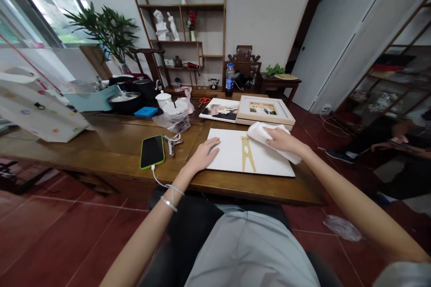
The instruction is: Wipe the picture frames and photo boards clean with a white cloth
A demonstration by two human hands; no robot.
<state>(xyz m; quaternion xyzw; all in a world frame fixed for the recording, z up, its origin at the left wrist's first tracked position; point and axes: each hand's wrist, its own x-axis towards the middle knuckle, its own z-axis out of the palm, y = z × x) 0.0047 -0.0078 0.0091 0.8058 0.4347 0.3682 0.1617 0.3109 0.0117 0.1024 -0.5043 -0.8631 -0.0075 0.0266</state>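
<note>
A white rectangular board [226, 154] lies flat on the wooden table in front of me, with a gold A-shaped piece [247, 154] on its face. My left hand [206, 153] rests on the board's left edge, fingers stretched out and holding nothing. On the upper right part of the board, my right hand [283, 139] grips a white cloth [259, 132], which may be a paper towel; its loose end hangs over the right side. Just behind the board are a light wooden picture frame [266, 119] and a flat photo print [218, 111].
A phone [152, 151] on a cable and a shiny crumpled object [173, 143] lie left of the board. Farther back stand a cola bottle [229, 80], orange-handled scissors [204, 100], a lidded plastic cup [175, 110] and a black pot [124, 101]. Another person [397, 143] sits at right.
</note>
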